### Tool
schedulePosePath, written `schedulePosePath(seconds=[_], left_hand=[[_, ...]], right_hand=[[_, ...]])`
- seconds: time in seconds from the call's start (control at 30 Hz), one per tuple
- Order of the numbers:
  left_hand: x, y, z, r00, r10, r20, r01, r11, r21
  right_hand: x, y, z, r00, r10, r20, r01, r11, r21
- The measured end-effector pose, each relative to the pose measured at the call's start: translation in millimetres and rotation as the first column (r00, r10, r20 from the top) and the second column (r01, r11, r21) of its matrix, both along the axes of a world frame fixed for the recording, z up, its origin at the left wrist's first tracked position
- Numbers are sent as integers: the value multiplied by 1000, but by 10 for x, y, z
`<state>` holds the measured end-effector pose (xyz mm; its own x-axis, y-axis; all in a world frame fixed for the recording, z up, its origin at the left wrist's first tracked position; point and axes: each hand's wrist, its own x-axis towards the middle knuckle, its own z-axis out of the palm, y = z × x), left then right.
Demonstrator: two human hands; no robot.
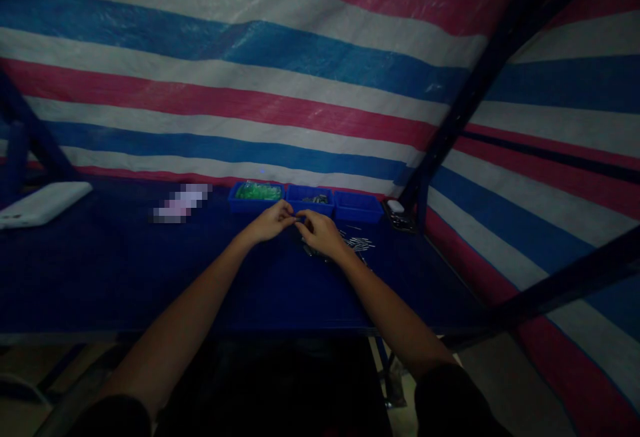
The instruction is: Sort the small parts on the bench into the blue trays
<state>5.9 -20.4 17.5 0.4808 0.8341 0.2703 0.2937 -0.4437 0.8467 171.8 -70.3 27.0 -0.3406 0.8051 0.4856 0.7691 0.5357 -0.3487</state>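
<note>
Both my hands meet over the dark blue table [125, 270], just in front of the middle of three small blue bins. My left hand [270, 222] has its fingers pinched together toward my right hand [321, 232], whose fingers are also curled in a pinch. Whatever small piece sits between the fingertips is too dark to name. A scatter of thin metal pins [359, 244] lies on the table beside my right hand. The left bin [256, 196] holds green pieces, the middle bin [310, 198] holds dark metal parts, and the right bin [358, 208] looks nearly bare.
A white flat box [43, 202] lies at the table's far left, and a blurred pale object [181, 202] sits left of the bins. A small dark device [397, 214] rests by a dark frame post [450, 130]. A striped tarp [250, 57] walls the back and right.
</note>
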Motion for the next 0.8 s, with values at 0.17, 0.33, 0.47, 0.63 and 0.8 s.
schedulePosePath(seconds=[0.17, 0.33, 0.47, 0.63, 0.8], left_hand=[[27, -62, 81, 993, 26, 114, -10, 990, -138], [92, -113, 132, 988, 16, 154, -6, 998, -63], [140, -106, 111, 981, 39, 188, -45, 999, 29], [220, -99, 54, 978, 99, 182, -103, 995, 12], [219, -136, 2, 995, 14, -101, 4, 985, 173]], right_hand=[[22, 2, -12, 1000, 9, 2, -9, 1000, 0], [42, 38, -7, 997, -71, -11, 71, 997, 12], [47, 80, -47, 989, -128, -70, 127, 992, -16], [46, 47, -34, 985, -146, -94, 146, 989, -7], [131, 113, 184, 917, -370, -151, 392, 906, 158]])
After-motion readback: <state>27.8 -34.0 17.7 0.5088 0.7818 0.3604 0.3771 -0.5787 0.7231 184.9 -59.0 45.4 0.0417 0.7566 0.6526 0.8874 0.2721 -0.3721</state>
